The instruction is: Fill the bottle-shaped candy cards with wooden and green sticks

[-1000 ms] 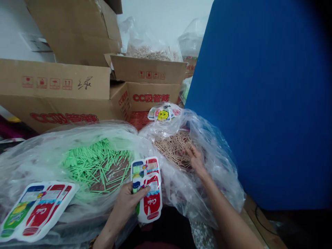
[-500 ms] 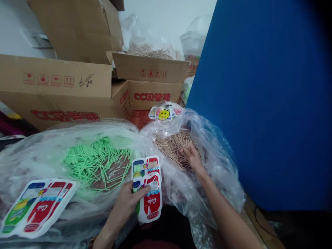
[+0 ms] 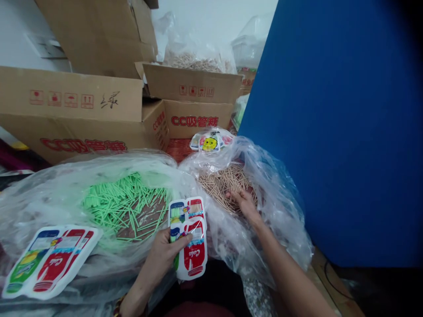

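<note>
My left hand (image 3: pixel 165 248) grips overlapping flat bottle-shaped packets (image 3: pixel 194 259) printed "Cola", thumb across the front one. Green and brown sticks show through the clear windows of the rear packet. My right hand (image 3: pixel 246 204) reaches into an open clear plastic bag, its fingers bent and drawn together among thin brown candy straws (image 3: pixel 224 182); the exact number pinched is hidden. Left of the packets, green candy straws (image 3: pixel 112 200) lie loose in another open plastic bag (image 3: pixel 42 185). More cola-and-green packets (image 3: pixel 54 259) lie stacked at the lower left.
Open cardboard boxes (image 3: pixel 72 127) with red lettering stand behind the bags. A bag of pale sticks (image 3: pixel 201 59) rests at the back. A large blue panel (image 3: pixel 330 132) rises on the right. Packets with a yellow face (image 3: pixel 209 143) lie beyond the brown straws.
My right hand has shifted very slightly within the brown straws, its fingers changing position. The left hand keeps its hold on the packets, and the view has moved a little.
</note>
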Tool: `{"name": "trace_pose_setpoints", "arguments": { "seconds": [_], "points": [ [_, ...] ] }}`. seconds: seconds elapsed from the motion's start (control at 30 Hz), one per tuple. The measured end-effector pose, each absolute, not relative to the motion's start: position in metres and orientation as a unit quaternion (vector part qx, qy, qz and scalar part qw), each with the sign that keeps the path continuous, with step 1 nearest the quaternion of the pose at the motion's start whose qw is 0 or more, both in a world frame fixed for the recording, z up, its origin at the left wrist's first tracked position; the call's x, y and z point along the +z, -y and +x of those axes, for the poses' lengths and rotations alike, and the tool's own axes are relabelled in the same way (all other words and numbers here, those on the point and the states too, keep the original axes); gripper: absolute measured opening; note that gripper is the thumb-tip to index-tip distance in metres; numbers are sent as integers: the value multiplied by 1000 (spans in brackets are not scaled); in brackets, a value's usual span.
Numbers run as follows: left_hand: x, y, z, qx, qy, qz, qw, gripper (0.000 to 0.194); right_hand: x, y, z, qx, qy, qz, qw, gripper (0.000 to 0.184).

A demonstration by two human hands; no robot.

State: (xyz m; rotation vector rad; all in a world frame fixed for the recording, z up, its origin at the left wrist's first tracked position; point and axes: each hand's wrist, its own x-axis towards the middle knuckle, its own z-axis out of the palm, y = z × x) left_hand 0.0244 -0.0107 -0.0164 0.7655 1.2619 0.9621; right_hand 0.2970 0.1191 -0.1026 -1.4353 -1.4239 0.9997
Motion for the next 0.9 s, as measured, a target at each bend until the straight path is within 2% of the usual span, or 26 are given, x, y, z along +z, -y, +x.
{"name": "trace_pose_setpoints", "arguments": {
  "seconds": [0.17,0.4,0.53,0.6,0.7,0.9],
  "points": [
    [-18,9,29,415,-531,366,641,23,-101,-120,298,398,546,-569,468,36],
    [-23,7,28,408,-532,354,652,26,-102,-113,287,411,531,-540,507,30],
    [-20,7,29,401,-522,383,648,24,-87,-110,285,418,514,-515,544,28],
    [-17,6,30,399,-516,389,650,24,-70,-107,283,446,476,-476,589,25],
    [-16,2,35,399,-502,390,661,23,-38,-95,270,551,363,-353,664,18],
    [-16,-4,42,390,-443,430,683,21,6,-55,213,652,279,-238,664,8]
  ]
}}
